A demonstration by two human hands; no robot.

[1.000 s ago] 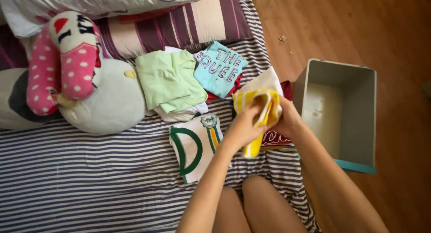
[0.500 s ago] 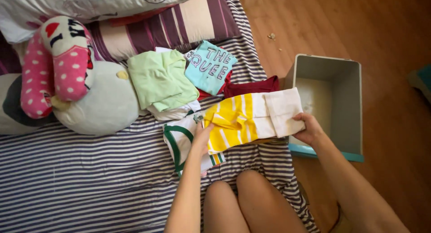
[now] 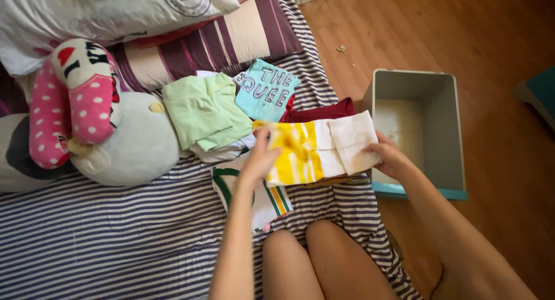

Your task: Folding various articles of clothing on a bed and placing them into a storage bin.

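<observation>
A yellow and white striped garment (image 3: 315,149) is stretched flat across the bed between my hands. My left hand (image 3: 260,155) presses on its yellow left end, fingers spread. Its white right end is pinched by my right hand (image 3: 390,158), close to the bin. Under the garment lie a white shirt with green trim (image 3: 272,199) and a dark red garment (image 3: 324,111).
A grey plastic bin (image 3: 448,132) with a teal base stands open on the wooden floor right of the bed. Folded light green clothes (image 3: 203,111), a turquoise shirt (image 3: 267,91), a white plush with pink dotted limbs (image 3: 98,126) and pillows (image 3: 173,34) lie on the striped sheet (image 3: 104,236).
The bunched yellow garment was pulled out flat. My hands moved apart, the left one to its yellow end and up, the right one to its white end.
</observation>
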